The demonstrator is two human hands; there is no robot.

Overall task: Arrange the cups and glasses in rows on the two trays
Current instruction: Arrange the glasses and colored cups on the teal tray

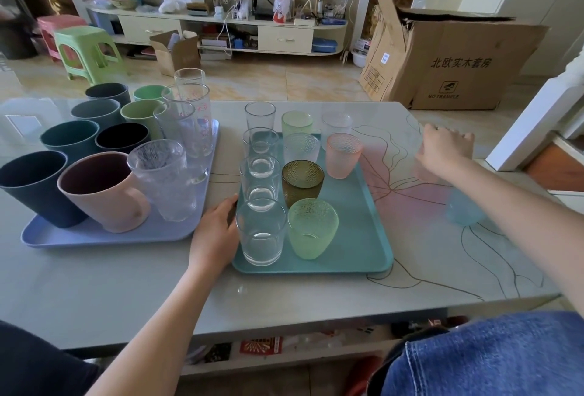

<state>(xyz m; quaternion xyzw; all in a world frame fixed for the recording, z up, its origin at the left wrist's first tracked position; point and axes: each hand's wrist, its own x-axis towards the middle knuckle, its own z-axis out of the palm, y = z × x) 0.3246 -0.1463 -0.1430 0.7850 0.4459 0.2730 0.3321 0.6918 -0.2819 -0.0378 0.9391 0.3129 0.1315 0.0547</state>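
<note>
Left hand: the left hand (218,231), lower centre of the frame, rests with fingers straight against the left edge of the teal tray (363,237), gripping nothing.
Right hand: the right hand (442,152), right of centre, has its fingers curled over the top of a pale glass (425,171) standing on the table (126,285); the glass is blurred.
Teal tray: centre of the frame; 1 column of clear glasses (260,231) on its left, textured glasses beside them, among them an amber glass (301,182), a green glass (311,228) and a pink glass (343,155).
Purple tray: the purple tray (104,237), left of frame, carries dark cups, green cups, a pink mug (104,190) and tall clear glasses.
Blue glass: a blue glass (464,209) stands on the table at right, partly behind the right forearm.
</note>
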